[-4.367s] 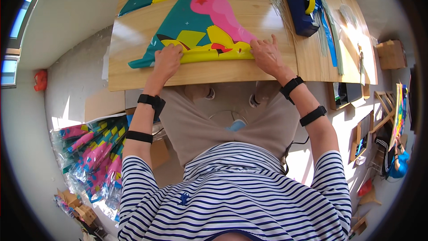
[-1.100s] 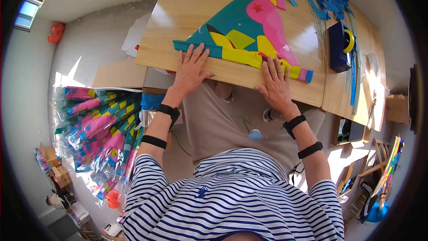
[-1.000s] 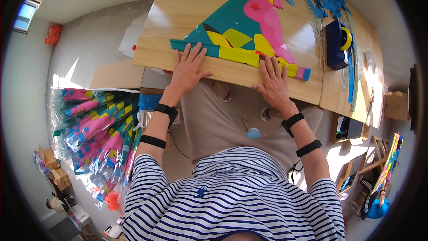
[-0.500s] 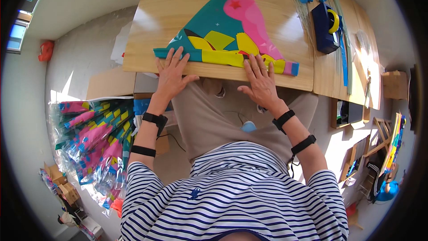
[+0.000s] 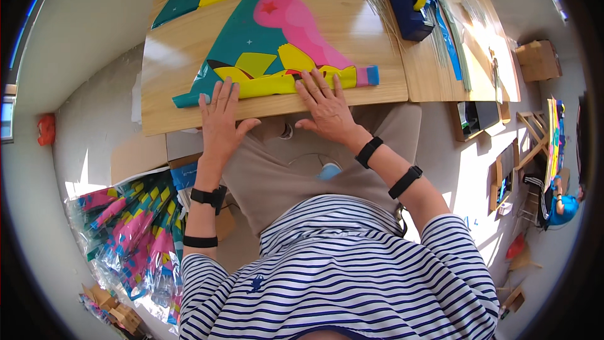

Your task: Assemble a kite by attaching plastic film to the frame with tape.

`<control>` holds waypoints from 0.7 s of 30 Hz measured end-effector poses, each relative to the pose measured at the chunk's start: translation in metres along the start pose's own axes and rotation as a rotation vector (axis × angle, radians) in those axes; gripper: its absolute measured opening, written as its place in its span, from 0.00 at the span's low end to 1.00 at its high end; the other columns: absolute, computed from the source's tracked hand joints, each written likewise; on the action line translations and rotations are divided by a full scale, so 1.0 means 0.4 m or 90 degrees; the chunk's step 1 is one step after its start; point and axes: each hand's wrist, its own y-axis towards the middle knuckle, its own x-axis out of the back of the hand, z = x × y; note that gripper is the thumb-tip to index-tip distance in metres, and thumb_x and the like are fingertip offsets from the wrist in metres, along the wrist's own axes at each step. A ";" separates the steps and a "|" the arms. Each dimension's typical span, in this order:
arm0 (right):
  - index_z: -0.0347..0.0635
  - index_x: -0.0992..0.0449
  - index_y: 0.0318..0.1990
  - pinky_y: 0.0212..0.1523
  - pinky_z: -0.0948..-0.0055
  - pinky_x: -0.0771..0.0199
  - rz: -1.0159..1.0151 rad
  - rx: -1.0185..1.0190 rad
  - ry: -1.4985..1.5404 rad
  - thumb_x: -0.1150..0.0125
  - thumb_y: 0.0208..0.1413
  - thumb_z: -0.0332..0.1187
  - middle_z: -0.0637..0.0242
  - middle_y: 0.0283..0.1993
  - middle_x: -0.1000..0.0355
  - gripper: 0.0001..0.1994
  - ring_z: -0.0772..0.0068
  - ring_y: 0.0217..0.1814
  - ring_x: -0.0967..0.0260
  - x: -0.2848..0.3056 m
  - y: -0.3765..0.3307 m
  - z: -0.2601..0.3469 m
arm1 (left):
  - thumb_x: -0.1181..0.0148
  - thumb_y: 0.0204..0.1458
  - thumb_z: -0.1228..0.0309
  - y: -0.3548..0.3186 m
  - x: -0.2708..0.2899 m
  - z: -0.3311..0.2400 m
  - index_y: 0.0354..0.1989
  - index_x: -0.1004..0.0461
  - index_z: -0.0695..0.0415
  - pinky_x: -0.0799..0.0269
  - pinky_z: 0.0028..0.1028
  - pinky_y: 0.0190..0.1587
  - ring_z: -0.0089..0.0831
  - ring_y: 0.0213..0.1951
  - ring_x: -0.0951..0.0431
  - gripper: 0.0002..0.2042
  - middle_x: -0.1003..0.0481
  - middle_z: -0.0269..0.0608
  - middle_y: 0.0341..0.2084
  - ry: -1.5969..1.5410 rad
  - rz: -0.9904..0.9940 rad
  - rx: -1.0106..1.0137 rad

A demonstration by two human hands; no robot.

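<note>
On the wooden surface (image 5: 189, 63), a colourful kite (image 5: 277, 50) is pressed flat.
Its near edge is covered by both hands, left (image 5: 220, 119) and right (image 5: 326, 106), fingers spread open, nothing gripped.

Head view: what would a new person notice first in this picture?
First, the bright kite of teal, pink and yellow, spread flat on the wooden table. The left hand and right hand press flat on its near edge. A dark blue tape dispenser stands at the far right of the table.
</note>
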 end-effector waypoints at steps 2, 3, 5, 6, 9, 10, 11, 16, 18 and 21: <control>0.45 0.47 0.77 0.78 0.36 0.67 0.004 -0.003 0.000 0.34 0.52 0.60 0.59 0.83 0.56 0.50 0.52 0.86 0.65 0.003 0.001 0.002 | 0.29 0.46 0.46 0.014 -0.014 -0.082 0.73 0.40 0.59 0.59 0.56 0.75 0.46 0.76 0.48 0.48 0.44 0.47 0.75 -0.043 0.007 -0.053; 0.45 0.47 0.77 0.78 0.36 0.66 0.005 -0.004 0.000 0.34 0.52 0.60 0.59 0.83 0.56 0.50 0.52 0.86 0.65 0.004 0.002 0.001 | 0.29 0.45 0.46 0.019 -0.025 -0.112 0.73 0.40 0.59 0.59 0.56 0.75 0.47 0.76 0.48 0.49 0.44 0.48 0.75 -0.048 0.021 -0.062; 0.44 0.46 0.77 0.78 0.36 0.66 0.002 0.001 0.004 0.33 0.51 0.60 0.58 0.83 0.55 0.50 0.52 0.85 0.65 0.003 0.003 -0.002 | 0.28 0.43 0.47 0.018 -0.063 -0.154 0.73 0.40 0.59 0.58 0.55 0.76 0.47 0.76 0.47 0.50 0.43 0.49 0.74 -0.058 0.052 -0.079; 0.44 0.46 0.77 0.78 0.36 0.66 0.001 0.001 0.009 0.34 0.51 0.60 0.58 0.82 0.55 0.50 0.52 0.85 0.65 0.002 0.004 -0.002 | 0.26 0.41 0.48 0.018 -0.074 -0.161 0.73 0.40 0.58 0.60 0.56 0.76 0.46 0.76 0.47 0.51 0.43 0.46 0.74 -0.069 0.037 -0.062; 0.43 0.44 0.76 0.78 0.35 0.66 -0.012 0.006 -0.002 0.34 0.51 0.60 0.57 0.82 0.54 0.49 0.53 0.85 0.63 -0.002 0.000 -0.017 | 0.25 0.40 0.48 0.027 -0.078 -0.167 0.73 0.41 0.58 0.62 0.57 0.76 0.45 0.76 0.48 0.51 0.43 0.44 0.74 -0.020 0.055 -0.056; 0.43 0.44 0.76 0.78 0.35 0.66 -0.017 0.015 -0.009 0.34 0.51 0.61 0.56 0.81 0.53 0.49 0.53 0.85 0.63 0.001 0.002 -0.019 | 0.25 0.41 0.49 0.026 -0.078 -0.166 0.74 0.41 0.57 0.63 0.57 0.76 0.45 0.76 0.48 0.51 0.44 0.43 0.75 -0.024 0.061 -0.049; 0.41 0.44 0.75 0.78 0.35 0.67 -0.025 0.011 -0.011 0.36 0.52 0.61 0.55 0.81 0.53 0.49 0.53 0.85 0.63 0.008 -0.001 -0.024 | 0.25 0.42 0.49 0.026 -0.079 -0.166 0.74 0.41 0.56 0.63 0.58 0.76 0.46 0.76 0.48 0.50 0.44 0.43 0.75 -0.028 0.066 -0.042; 0.34 0.44 0.74 0.79 0.37 0.68 -0.052 -0.016 -0.044 0.41 0.54 0.64 0.50 0.80 0.52 0.50 0.52 0.85 0.62 0.039 -0.029 -0.094 | 0.26 0.43 0.50 0.035 -0.071 -0.174 0.74 0.41 0.54 0.66 0.63 0.74 0.44 0.76 0.48 0.49 0.44 0.41 0.75 -0.027 0.085 -0.021; 0.33 0.45 0.74 0.79 0.37 0.68 -0.048 -0.032 -0.050 0.43 0.55 0.65 0.50 0.80 0.52 0.51 0.52 0.85 0.63 0.052 -0.046 -0.127 | 0.26 0.42 0.49 0.034 -0.074 -0.172 0.74 0.41 0.54 0.67 0.64 0.74 0.43 0.76 0.48 0.49 0.43 0.41 0.75 -0.027 0.084 -0.013; 0.32 0.45 0.74 0.79 0.38 0.67 -0.051 -0.060 -0.044 0.45 0.55 0.67 0.50 0.81 0.53 0.51 0.52 0.85 0.63 0.061 -0.066 -0.154 | 0.26 0.43 0.48 0.033 -0.080 -0.174 0.74 0.41 0.53 0.67 0.64 0.74 0.42 0.76 0.48 0.50 0.43 0.39 0.75 -0.035 0.069 -0.007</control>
